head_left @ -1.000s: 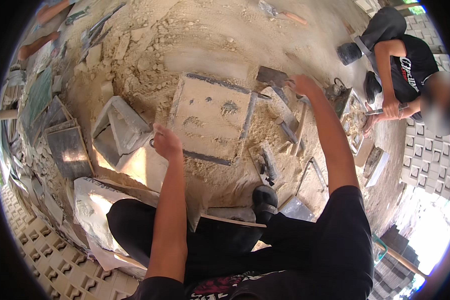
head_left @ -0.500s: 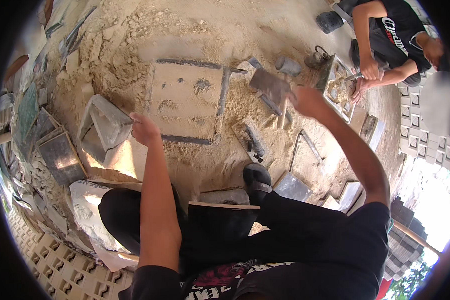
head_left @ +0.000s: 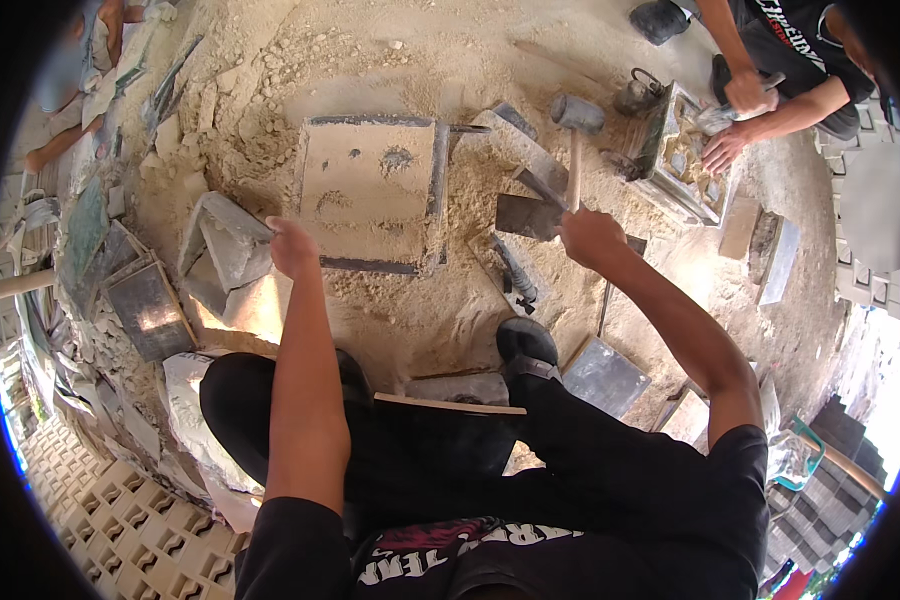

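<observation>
My right hand [head_left: 594,240] is closed around a tool with a flat, rectangular dark metal blade [head_left: 530,216], like a wide scraper. Its blade points left, just above the ground, and its grip is hidden in my fist. Right behind lies a mallet [head_left: 576,114], its wooden handle reaching down close to my fingers. My left hand [head_left: 295,249] is curled beside the right corner of a hollow, angular grey block [head_left: 232,245]; whether it touches that corner I cannot tell. Between my hands and farther off lies a square, dark-edged frame [head_left: 436,165] filled with pale sand, its surface marked by small dents.
Loose sand [head_left: 270,85] is heaped beyond the frame. A black-handled tool [head_left: 515,272] lies near my foot, with a dark tile [head_left: 606,376] to its right. At upper right a co-worker's hands [head_left: 735,140] work over a box mould [head_left: 682,165]. Dark slabs [head_left: 150,310] lean at left.
My right hand has come nearer to me with the blade, which is now lower and level. My left hand has barely moved. Another person's limbs have come into view at upper left.
</observation>
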`<action>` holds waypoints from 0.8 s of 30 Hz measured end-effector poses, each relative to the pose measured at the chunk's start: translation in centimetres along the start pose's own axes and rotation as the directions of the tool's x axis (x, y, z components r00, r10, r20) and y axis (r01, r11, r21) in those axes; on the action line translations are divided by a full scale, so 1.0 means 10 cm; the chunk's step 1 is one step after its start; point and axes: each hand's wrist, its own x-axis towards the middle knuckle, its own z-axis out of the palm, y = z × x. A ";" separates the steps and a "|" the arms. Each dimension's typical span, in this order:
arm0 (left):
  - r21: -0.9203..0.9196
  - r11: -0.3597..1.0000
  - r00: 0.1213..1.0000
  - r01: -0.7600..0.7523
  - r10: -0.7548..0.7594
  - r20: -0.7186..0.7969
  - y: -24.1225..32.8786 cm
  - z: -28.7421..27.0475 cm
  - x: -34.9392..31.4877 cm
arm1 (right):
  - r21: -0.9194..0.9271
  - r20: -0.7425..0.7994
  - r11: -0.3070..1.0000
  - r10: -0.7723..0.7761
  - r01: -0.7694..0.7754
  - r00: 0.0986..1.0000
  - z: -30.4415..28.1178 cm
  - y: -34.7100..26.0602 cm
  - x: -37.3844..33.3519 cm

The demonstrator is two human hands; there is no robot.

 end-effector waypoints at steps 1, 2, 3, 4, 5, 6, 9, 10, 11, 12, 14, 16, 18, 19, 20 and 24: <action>0.019 0.999 0.999 -0.036 0.036 0.021 0.01 -0.06 -0.02 | 0.034 0.021 0.999 0.004 -0.005 1.000 -0.03 -0.11 0.00; 0.021 0.999 1.000 -0.028 0.028 0.008 0.05 -0.08 -0.06 | 0.063 0.047 0.998 0.018 -0.021 0.999 -0.03 -0.19 -0.01; 0.025 0.999 1.000 -0.021 0.021 -0.006 0.10 -0.10 -0.09 | 0.075 0.062 0.997 -0.002 -0.003 0.998 0.00 -0.26 0.02; 0.024 1.000 1.000 -0.019 0.020 -0.017 0.15 -0.10 -0.10 | 0.086 0.073 0.996 -0.016 0.010 0.997 -0.01 -0.31 0.06; 0.013 1.000 0.999 -0.023 0.023 -0.038 0.12 -0.07 -0.09 | 0.098 0.084 0.995 -0.031 0.023 0.996 -0.02 -0.33 0.09; 0.002 1.000 0.998 -0.027 0.027 -0.060 0.05 -0.02 -0.08 | 0.120 0.091 0.993 -0.020 0.009 0.996 0.01 -0.30 0.11; -0.028 0.999 0.997 -0.035 0.033 -0.064 0.04 0.01 -0.01 | 0.198 0.066 0.980 0.004 -0.017 0.998 0.22 -0.20 0.24; -0.035 0.999 0.998 -0.028 0.026 -0.054 0.03 0.02 -0.02 | 0.225 0.039 0.974 0.007 -0.016 0.999 0.30 -0.19 0.26; -0.046 0.998 0.997 -0.044 0.041 -0.072 0.02 0.03 -0.03 | 0.252 0.011 0.968 0.011 -0.014 1.000 0.38 -0.18 0.29; -0.057 0.997 0.994 -0.060 0.054 -0.090 0.00 0.04 -0.06 | 0.285 0.017 0.958 0.005 -0.009 1.000 0.46 -0.20 0.34; -0.060 0.995 0.991 -0.076 0.068 -0.116 -0.02 0.05 -0.05 | 0.349 0.025 0.937 -0.014 0.004 1.000 0.52 -0.30 0.43; -0.048 0.996 0.989 -0.077 0.070 -0.129 -0.04 0.07 -0.02 | 0.387 -0.007 0.922 -0.019 0.021 1.000 0.54 -0.34 0.54; -0.036 0.994 0.986 -0.100 0.094 -0.137 -0.07 0.10 0.01 | 0.435 -0.039 0.899 -0.030 0.044 0.999 0.57 -0.33 0.59; -0.031 0.994 0.984 -0.105 0.099 -0.147 -0.10 0.09 0.02 | 0.462 -0.055 0.885 -0.045 0.065 0.997 0.57 -0.31 0.59; -0.035 0.995 0.987 -0.094 0.088 -0.135 -0.12 0.10 0.04 | 0.487 -0.072 0.869 -0.060 0.087 0.996 0.56 -0.29 0.58; -0.061 0.997 0.993 -0.049 0.042 -0.108 -0.09 0.11 0.07 | 0.547 -0.203 0.823 -0.048 0.154 0.978 0.70 -0.22 0.48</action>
